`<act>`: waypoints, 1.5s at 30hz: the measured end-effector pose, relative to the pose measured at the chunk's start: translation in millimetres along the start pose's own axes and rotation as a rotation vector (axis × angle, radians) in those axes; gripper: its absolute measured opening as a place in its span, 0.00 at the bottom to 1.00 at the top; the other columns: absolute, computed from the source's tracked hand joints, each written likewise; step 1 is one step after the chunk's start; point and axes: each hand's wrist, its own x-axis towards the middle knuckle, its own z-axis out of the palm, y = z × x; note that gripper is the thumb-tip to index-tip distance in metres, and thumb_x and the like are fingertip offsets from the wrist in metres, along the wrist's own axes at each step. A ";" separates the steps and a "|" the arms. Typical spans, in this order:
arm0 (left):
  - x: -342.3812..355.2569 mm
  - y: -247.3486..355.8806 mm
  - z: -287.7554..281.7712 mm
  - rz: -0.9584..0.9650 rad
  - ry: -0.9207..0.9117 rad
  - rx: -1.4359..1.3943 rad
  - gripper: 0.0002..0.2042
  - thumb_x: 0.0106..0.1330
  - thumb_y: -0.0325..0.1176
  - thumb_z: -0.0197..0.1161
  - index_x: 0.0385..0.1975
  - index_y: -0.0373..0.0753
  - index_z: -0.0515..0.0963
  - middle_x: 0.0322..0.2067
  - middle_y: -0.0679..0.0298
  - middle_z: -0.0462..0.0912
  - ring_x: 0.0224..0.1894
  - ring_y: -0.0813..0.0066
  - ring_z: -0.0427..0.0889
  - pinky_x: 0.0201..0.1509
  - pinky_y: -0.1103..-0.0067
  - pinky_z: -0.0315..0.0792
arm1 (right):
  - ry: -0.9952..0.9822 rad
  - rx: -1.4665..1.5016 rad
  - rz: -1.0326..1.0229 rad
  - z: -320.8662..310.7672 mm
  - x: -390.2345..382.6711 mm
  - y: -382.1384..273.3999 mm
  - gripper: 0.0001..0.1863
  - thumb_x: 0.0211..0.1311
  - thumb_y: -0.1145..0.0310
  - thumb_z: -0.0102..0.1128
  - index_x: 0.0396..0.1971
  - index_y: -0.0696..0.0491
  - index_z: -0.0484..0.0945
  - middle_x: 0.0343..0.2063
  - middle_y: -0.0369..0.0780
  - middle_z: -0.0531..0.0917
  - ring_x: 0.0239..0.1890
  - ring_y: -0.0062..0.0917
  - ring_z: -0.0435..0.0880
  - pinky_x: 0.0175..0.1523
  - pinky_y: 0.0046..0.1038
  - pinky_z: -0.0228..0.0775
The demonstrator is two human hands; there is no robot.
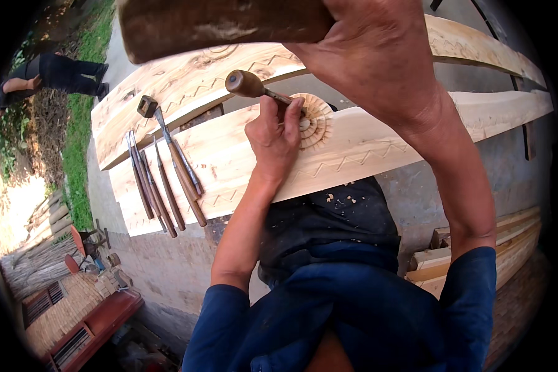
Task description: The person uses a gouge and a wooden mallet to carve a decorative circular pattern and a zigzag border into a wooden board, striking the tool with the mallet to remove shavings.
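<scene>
My left hand (270, 139) grips a wooden-handled carving chisel (248, 83), its lower end hidden by my fingers over a carved round rosette (318, 127) on the near pale plank (359, 161), which bears zigzag grooves. My right hand (369, 68) is raised close to the camera, wrapped round a dark wooden mallet (217, 25) above the chisel's handle. Several long carving tools (163, 186) lie side by side on the near plank, left of my left hand; one has a square metal piece (147, 106) at its top.
A second carved plank (121, 124) lies behind the near one. Wood chips sit on my dark-clad lap. Stacked boards (483, 239) are low at right. At far left are another person (74, 74), a grass strip (80, 167), logs and a red wooden piece (99, 322).
</scene>
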 end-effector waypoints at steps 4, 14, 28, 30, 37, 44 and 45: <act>-0.8 0.4 -3.4 0.025 -0.015 0.100 0.12 0.74 0.28 0.73 0.35 0.34 0.74 0.23 0.53 0.87 0.22 0.58 0.88 0.26 0.71 0.77 | -0.560 -0.897 -0.285 -13.7 -0.2 3.9 0.19 0.56 0.74 0.71 0.50 0.50 0.85 0.27 0.40 0.82 0.31 0.31 0.87 0.33 0.36 0.76; -3.0 2.4 -4.9 0.031 0.009 0.095 0.11 0.72 0.26 0.74 0.34 0.35 0.75 0.24 0.53 0.88 0.23 0.57 0.89 0.28 0.70 0.79 | -0.391 -0.784 -0.321 -13.5 -15.9 13.4 0.10 0.61 0.69 0.67 0.42 0.50 0.82 0.24 0.38 0.77 0.28 0.32 0.84 0.33 0.35 0.75; -8.8 5.9 -11.4 -0.193 0.097 -0.168 0.05 0.80 0.25 0.66 0.47 0.29 0.78 0.34 0.59 0.91 0.34 0.79 0.90 0.41 0.79 0.86 | -0.276 -0.599 -0.043 -37.8 -41.4 -1.2 0.31 0.47 0.78 0.73 0.58 0.54 0.84 0.31 0.42 0.87 0.33 0.38 0.89 0.38 0.36 0.81; -9.0 8.9 -11.7 -0.202 0.085 -0.153 0.06 0.80 0.25 0.67 0.46 0.30 0.78 0.33 0.59 0.91 0.34 0.78 0.90 0.41 0.80 0.86 | -0.254 -0.565 -0.056 -38.4 -45.3 5.1 0.31 0.47 0.78 0.74 0.57 0.55 0.84 0.32 0.43 0.87 0.33 0.38 0.89 0.38 0.36 0.81; -10.2 6.5 -11.4 -0.190 0.054 -0.114 0.06 0.79 0.25 0.67 0.46 0.30 0.79 0.32 0.59 0.91 0.34 0.78 0.91 0.40 0.81 0.84 | -0.247 -0.558 -0.040 -36.7 -46.0 4.1 0.32 0.47 0.77 0.75 0.58 0.56 0.84 0.32 0.43 0.87 0.34 0.37 0.90 0.39 0.35 0.82; -10.8 2.2 -9.9 -0.117 0.071 -0.061 0.07 0.78 0.25 0.69 0.46 0.29 0.79 0.30 0.58 0.93 0.32 0.78 0.92 0.36 0.81 0.83 | -0.240 -0.530 -0.027 -33.9 -46.7 8.5 0.29 0.49 0.75 0.77 0.56 0.54 0.84 0.33 0.44 0.88 0.35 0.37 0.91 0.39 0.35 0.83; -11.2 3.7 -10.9 -0.139 0.127 -0.112 0.07 0.78 0.25 0.68 0.47 0.29 0.79 0.32 0.58 0.92 0.33 0.77 0.92 0.38 0.80 0.84 | -0.233 -0.517 -0.022 -33.7 -45.9 7.6 0.29 0.49 0.75 0.77 0.56 0.54 0.84 0.33 0.44 0.88 0.35 0.37 0.91 0.39 0.35 0.83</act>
